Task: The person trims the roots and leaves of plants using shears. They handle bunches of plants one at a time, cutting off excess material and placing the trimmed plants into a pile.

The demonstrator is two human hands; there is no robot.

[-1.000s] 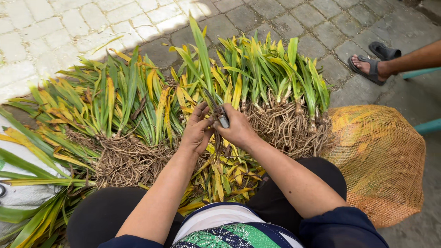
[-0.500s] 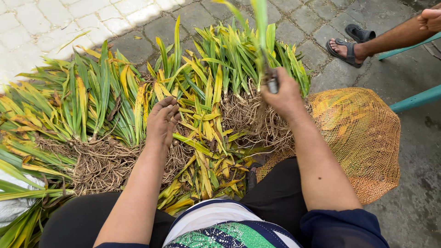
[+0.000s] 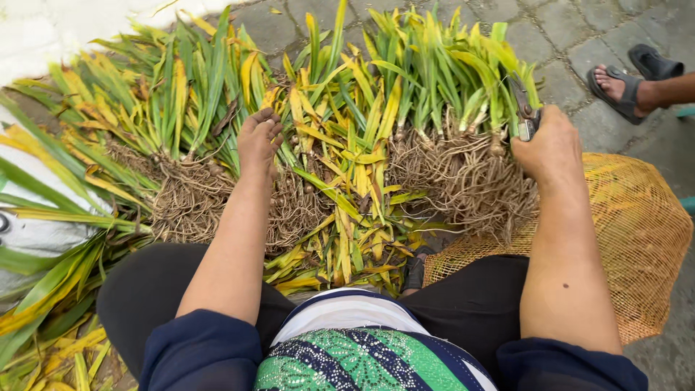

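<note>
Head view: right hand (image 3: 552,148) fingers clasp shears (image 3: 523,114); left hand (image 3: 259,141) fingers curl among leaves (image 3: 340,108).

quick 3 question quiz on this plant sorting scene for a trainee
1. True or false: the right hand holds a metal cutting tool.
2. What does the left hand rest on? A) the orange mesh sack B) the leafy plants with roots C) the paved ground
3. Fill in: a sandalled foot of another person shows at the upper ____ of the view.

Key: 1 true; 2 B; 3 right.
</note>
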